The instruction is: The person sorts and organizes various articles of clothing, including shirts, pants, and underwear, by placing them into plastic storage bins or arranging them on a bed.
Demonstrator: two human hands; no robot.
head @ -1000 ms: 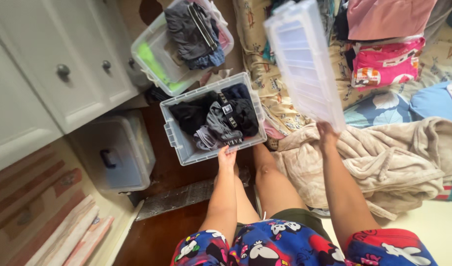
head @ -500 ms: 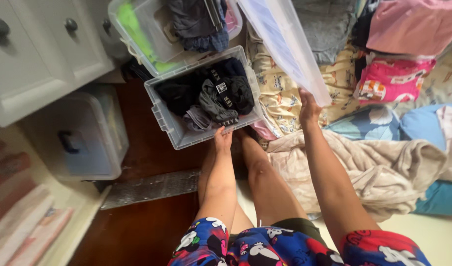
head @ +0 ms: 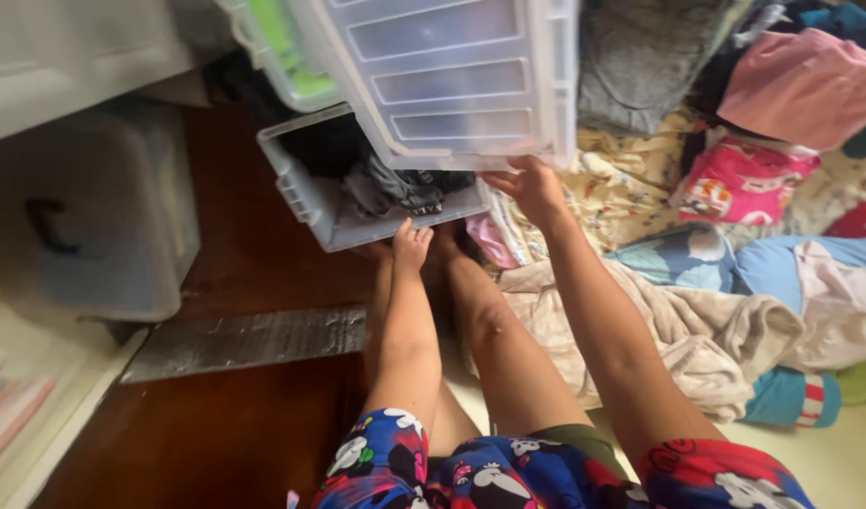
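Lid now over bin (dark clothes)

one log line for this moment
left hand: on rim of clear bin of dark clothes | right hand: holds clear lid over bin

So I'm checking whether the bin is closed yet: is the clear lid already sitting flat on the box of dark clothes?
No, the right hand holds the clear lid raised above the open box, with dark clothes showing.

left hand: frame centre, arm outstretched, fingers curled in a grip | right hand: raised higher, upper centre, fingers gripping
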